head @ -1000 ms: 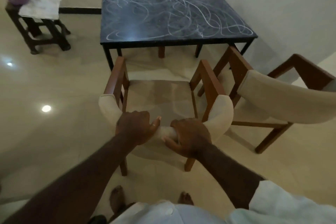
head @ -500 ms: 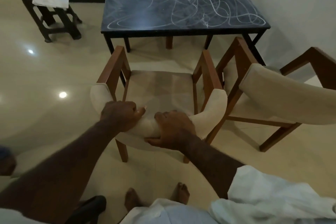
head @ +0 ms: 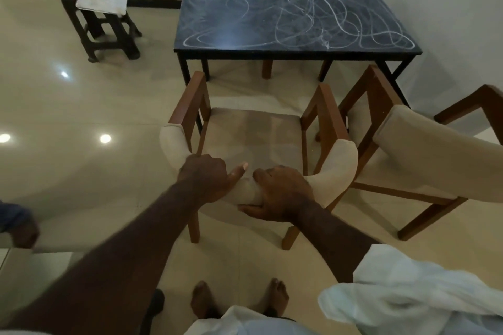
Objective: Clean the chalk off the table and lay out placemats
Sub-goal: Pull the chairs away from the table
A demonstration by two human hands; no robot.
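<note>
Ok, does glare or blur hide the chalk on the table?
Head view: dim; a soft glare patch on the table front left, chalk scribbles readable; lamp reflections on the floor; lower-left corner smeared; wide-angle bows the edges.

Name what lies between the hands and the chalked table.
In the head view: the seat of the gripped chair, then a strip of floor before the table.

Dark rectangular table [head: 296, 12], top covered in chalk scribbles [head: 340, 22]
</note>
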